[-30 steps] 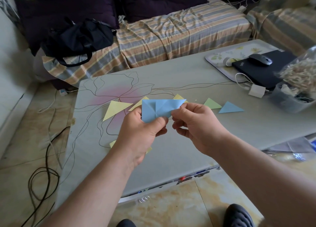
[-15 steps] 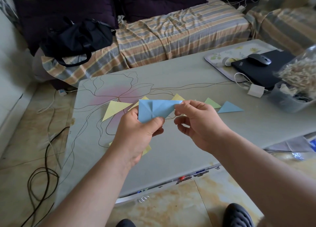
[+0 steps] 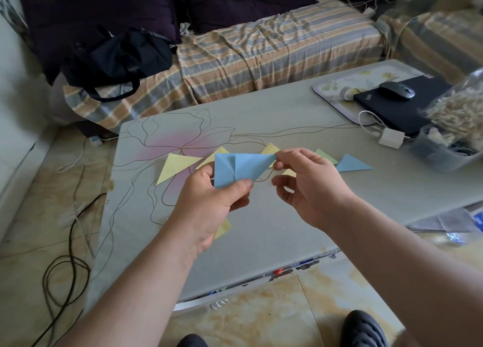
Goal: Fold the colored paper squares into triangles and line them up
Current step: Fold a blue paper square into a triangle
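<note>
Two dark shoes [image 3: 363, 329] show at the bottom edge, on the tiled floor [image 3: 261, 318]. Above them both forearms reach out over the bench [image 3: 261, 231].

The left hand [image 3: 209, 205] grasps the lower left corner of a partly folded blue paper [image 3: 239, 167], thumb on its near face, fingers behind. The right hand [image 3: 311, 187] pinches the paper's right tip between thumb and forefinger, its other fingers loosely curled. The paper is held in the air above the bench, creases showing on its face.

Under the left hand a yellow scrap [image 3: 223, 227] lies on the bench. Beyond the hands, a row of folded triangles lies on the bench: a yellow triangle [image 3: 176, 166] at left, more yellow ones partly hidden behind the paper, then a green triangle [image 3: 325, 156] and a blue triangle [image 3: 351, 163] at right.

Further right stand a tub [image 3: 439, 153], a white charger [image 3: 390, 137], a laptop [image 3: 402, 108] with a mouse [image 3: 396, 91] on it, and a tray [image 3: 337, 85]. Beyond the bench is a striped sofa [image 3: 261, 48] with a black bag [image 3: 117, 56].
</note>
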{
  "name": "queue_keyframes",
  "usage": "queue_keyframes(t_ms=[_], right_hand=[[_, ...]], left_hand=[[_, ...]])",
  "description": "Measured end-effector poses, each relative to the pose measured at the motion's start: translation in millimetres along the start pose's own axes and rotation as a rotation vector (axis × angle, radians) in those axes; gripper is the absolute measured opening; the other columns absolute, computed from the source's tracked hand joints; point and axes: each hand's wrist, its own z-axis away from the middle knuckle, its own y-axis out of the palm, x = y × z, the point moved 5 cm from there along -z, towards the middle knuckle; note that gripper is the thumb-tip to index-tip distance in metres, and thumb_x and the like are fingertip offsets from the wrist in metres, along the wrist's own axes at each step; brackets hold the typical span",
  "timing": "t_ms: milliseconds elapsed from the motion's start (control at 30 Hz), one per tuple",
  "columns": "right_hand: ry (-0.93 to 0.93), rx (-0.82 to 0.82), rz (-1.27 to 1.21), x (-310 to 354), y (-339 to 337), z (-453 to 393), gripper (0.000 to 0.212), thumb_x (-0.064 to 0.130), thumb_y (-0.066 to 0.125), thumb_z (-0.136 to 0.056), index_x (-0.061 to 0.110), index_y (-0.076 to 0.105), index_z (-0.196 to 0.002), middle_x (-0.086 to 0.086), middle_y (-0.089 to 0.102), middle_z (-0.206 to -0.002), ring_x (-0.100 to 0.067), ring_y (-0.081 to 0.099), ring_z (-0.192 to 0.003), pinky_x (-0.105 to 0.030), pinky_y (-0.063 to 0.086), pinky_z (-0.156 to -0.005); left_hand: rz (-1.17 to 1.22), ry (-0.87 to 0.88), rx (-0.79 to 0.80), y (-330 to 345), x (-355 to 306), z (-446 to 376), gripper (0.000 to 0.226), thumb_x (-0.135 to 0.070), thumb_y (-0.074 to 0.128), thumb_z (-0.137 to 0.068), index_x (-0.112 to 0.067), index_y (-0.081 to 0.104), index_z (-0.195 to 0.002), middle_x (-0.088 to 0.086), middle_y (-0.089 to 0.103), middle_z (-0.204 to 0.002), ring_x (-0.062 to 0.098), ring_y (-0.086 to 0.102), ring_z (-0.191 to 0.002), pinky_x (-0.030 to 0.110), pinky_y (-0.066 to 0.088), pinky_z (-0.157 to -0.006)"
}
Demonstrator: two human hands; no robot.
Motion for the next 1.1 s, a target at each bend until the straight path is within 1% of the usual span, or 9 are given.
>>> queue_keyframes(t_ms=[100, 167, 267, 500, 567, 633, 700, 800, 1100], right_hand=[[-0.177, -0.051, 0.158, 9, -6, -1, 0.021, 0.013, 0.067, -0.095, 0.032, 0.071, -0.103, 0.003, 0.065, -0.095, -0.016, 0.062, -0.071, -0.030, 0.050, -0.066], [-0.504, -0.009, 0.543, 23, -4, 6, 0.036, 0.003, 0.067, -0.088, 0.036, 0.073, -0.102, 0.009, 0.063, -0.106, -0.010, 0.062, -0.082, -0.024, 0.049, -0.068], [-0.890, 0.108, 1.045, 22, 4, 14, 0.027, 0.013, 0.079, -0.082, 0.034, 0.077, -0.100, 0.009, 0.056, -0.118, -0.018, 0.059, -0.105, -0.027, 0.048, -0.084], [-0.936, 0.113, 1.072, 17, 5, 12, 0.008, 0.021, 0.081, -0.086, 0.028, 0.078, -0.088, 0.013, 0.061, -0.109, -0.015, 0.054, -0.102, -0.013, 0.038, -0.083], [-0.959, 0.103, 1.129, 13, 5, 11, 0.006, 0.021, 0.079, -0.088, 0.026, 0.075, -0.088, 0.013, 0.062, -0.108, -0.015, 0.051, -0.101, -0.017, 0.040, -0.086], [-0.997, 0.092, 1.181, 9, 6, 10, 0.003, 0.023, 0.077, -0.088, 0.023, 0.074, -0.087, 0.010, 0.062, -0.107, -0.017, 0.051, -0.098, -0.026, 0.043, -0.084], [-1.031, 0.092, 1.200, 5, 9, 10, 0.003, 0.023, 0.076, -0.087, 0.021, 0.074, -0.086, 0.007, 0.062, -0.105, -0.020, 0.051, -0.094, -0.030, 0.046, -0.082], [-1.072, 0.100, 1.195, 4, 10, 11, 0.005, 0.025, 0.075, -0.088, 0.019, 0.075, -0.089, 0.004, 0.062, -0.106, -0.023, 0.052, -0.096, -0.030, 0.045, -0.081], [-1.130, 0.130, 1.231, 5, 11, 14, 0.010, 0.027, 0.069, -0.092, 0.021, 0.077, -0.090, 0.000, 0.061, -0.111, -0.029, 0.053, -0.102, -0.048, 0.051, -0.079]], left_hand=[[0.030, -0.070, 0.035, 0, 3, -1, 0.028, 0.001, 0.076, -0.089, -0.012, 0.069, -0.113, -0.004, 0.073, -0.081, 0.011, 0.068, -0.072, 0.029, 0.059, -0.072], [0.076, -0.108, 0.039, 0, 3, 0, 0.034, 0.001, 0.076, -0.088, -0.015, 0.068, -0.117, -0.003, 0.070, -0.081, 0.011, 0.066, -0.070, 0.027, 0.058, -0.069], [0.198, -0.178, 0.007, -2, 3, 0, 0.045, 0.001, 0.075, -0.088, -0.021, 0.064, -0.125, 0.001, 0.067, -0.082, 0.011, 0.065, -0.063, 0.026, 0.058, -0.063], [0.292, -0.252, 0.042, -5, 0, 3, 0.055, -0.015, 0.082, -0.079, -0.021, 0.063, -0.130, 0.006, 0.070, -0.093, 0.020, 0.069, -0.072, 0.034, 0.062, -0.069], [0.061, -0.097, 0.001, -12, -1, -3, 0.041, -0.042, 0.082, -0.083, -0.033, 0.069, -0.121, -0.005, 0.071, -0.109, 0.020, 0.071, -0.091, 0.035, 0.060, -0.086], [-0.328, 0.209, -0.062, -15, -10, -4, 0.025, -0.062, 0.071, -0.083, -0.046, 0.075, -0.102, -0.025, 0.066, -0.117, 0.003, 0.063, -0.113, 0.024, 0.048, -0.097], [-0.662, 0.520, -0.096, -15, -14, -3, 0.024, -0.061, 0.068, -0.081, -0.046, 0.077, -0.097, -0.025, 0.057, -0.129, 0.000, 0.051, -0.129, 0.022, 0.042, -0.104], [-0.944, 0.805, -0.087, -8, -10, -2, 0.021, -0.047, 0.072, -0.083, -0.036, 0.082, -0.098, -0.004, 0.057, -0.137, 0.020, 0.052, -0.131, 0.045, 0.048, -0.104], [-1.150, 1.004, -0.084, 2, -20, 2, 0.007, -0.032, 0.076, -0.088, -0.029, 0.082, -0.086, -0.003, 0.065, -0.126, 0.030, 0.055, -0.126, 0.050, 0.043, -0.104]])
